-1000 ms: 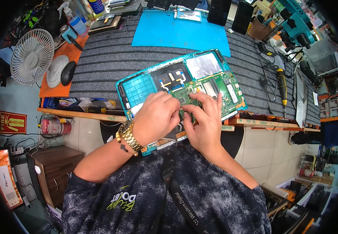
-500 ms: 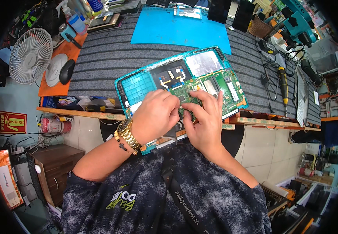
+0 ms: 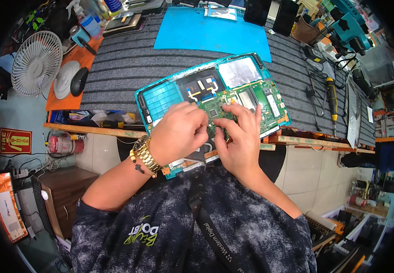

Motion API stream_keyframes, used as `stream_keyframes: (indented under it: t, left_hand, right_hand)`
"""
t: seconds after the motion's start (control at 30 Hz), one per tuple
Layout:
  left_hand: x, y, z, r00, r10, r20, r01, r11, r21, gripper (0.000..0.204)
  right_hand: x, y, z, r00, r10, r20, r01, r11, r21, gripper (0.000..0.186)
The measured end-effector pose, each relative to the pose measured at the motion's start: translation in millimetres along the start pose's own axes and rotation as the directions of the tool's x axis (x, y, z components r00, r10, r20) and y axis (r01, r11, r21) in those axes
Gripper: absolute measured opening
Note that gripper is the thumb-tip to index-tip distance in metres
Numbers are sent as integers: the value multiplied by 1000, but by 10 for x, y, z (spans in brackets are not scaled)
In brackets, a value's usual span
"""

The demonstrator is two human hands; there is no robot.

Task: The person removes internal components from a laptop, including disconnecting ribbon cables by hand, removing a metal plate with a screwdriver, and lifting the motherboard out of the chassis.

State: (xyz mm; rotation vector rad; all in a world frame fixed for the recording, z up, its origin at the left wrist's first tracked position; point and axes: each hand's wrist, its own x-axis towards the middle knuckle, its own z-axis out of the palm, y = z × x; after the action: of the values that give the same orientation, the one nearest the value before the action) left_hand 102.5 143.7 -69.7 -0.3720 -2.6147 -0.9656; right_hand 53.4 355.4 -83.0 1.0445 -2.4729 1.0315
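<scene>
An opened teal laptop base [image 3: 160, 103] lies at a tilt over the table's front edge, its near side by my body. On its right half sits a green circuit board [image 3: 268, 122], with a black section and small ribbon cables beside it. My left hand [image 3: 182, 133] is closed over the near middle of the base; its fingertips are tucked under, so anything pinched there is hidden. My right hand [image 3: 241, 143] rests over the board with bent fingers apart. A small gap shows between its thumb and forefinger, and I see nothing held in it.
A blue mat [image 3: 210, 37] lies at the back of the grey ribbed table cover [image 3: 119, 75]. At the left are a white fan [image 3: 36, 63] and a black mouse [image 3: 78, 82]. A yellow-and-black screwdriver [image 3: 331, 98] and cables lie at the right, near a teal microscope [image 3: 349, 27].
The view has shifted very slightly. Both hands keep nearly the same pose over the laptop base, and nothing visibly gets taken up or let go.
</scene>
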Motion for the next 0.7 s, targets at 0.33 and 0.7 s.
stream_keyframes:
  t: [0.33,0.7]
  left_hand:
    - [-43,42,-279,995,-94,46,102,972,-213,6]
    - [-66,203,-400,996,-88,-19,78,948,-309,10]
  right_hand:
    - [-16,32,-44,1000,6,2,-6,994,113,20]
    - [75,-107,-183,967,-106,231,35,955,294,29]
